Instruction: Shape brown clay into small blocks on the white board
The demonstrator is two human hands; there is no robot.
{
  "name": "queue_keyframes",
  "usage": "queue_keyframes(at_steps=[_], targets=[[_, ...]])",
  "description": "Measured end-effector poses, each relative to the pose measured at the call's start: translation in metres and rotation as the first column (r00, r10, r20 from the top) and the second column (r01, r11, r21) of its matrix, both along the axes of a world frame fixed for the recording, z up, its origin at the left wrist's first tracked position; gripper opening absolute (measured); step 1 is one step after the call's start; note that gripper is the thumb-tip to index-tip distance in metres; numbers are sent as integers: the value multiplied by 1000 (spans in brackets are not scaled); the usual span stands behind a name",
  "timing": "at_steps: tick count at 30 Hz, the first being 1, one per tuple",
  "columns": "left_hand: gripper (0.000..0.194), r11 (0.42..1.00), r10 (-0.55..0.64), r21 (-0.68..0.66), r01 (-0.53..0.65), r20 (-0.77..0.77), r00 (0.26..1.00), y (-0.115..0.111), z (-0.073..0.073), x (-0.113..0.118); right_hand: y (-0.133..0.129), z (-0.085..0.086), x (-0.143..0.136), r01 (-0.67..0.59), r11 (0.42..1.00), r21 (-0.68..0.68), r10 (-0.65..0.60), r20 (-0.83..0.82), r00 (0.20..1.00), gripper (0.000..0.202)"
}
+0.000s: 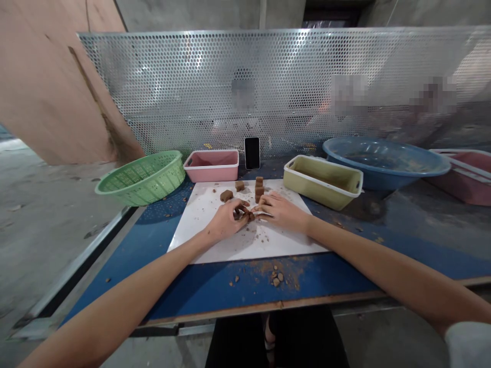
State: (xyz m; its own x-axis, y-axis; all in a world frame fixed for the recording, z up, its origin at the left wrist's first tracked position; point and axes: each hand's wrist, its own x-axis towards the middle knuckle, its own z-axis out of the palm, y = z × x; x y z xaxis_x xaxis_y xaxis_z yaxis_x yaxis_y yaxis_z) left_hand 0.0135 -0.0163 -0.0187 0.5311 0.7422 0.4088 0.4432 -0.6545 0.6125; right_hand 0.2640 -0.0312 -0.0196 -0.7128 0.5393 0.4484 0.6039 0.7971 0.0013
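Over the white board (215, 250), my left hand (229, 219) is closed with its fingertips pinching a small piece of brown clay (250, 216). My right hand (282, 210) meets it from the other side, fingers curled against the same piece. Just beyond my hands lie a brown clay lump (226, 196) and a smaller clay block (240, 186). Short clay pieces (259, 190) stand in a row near my right fingertips. Crumbs are scattered on the board beneath my hands.
Along the back stand a green basket (153, 189), a pink bin (217, 174), a phone (252, 153), a yellow-green bin (322, 186) and a blue basin (387, 171). Behind them rises a perforated metal panel (215, 76). Clay bits (276, 278) lie near the blue table's front edge.
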Motion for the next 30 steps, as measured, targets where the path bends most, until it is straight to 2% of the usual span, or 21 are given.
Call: queue_keyframes(at_steps=[9, 20, 25, 30], targets=[[28, 999, 0, -37, 1, 39, 999, 4, -7, 1, 2, -1, -2, -42, 998, 41, 41, 9, 999, 27], [36, 992, 48, -113, -48, 0, 999, 0, 2, 5, 3, -2, -4, -57, 991, 120, 56, 14, 998, 25], [31, 994, 20, -104, -20, 2, 1000, 1, 2, 3, 7, -7, -3, -62, 994, 85, 66, -51, 996, 24], [23, 997, -49, -64, 49, 4, 999, -1, 6, 0, 2, -5, -1, -50, 998, -31, 45, -133, 990, 26]])
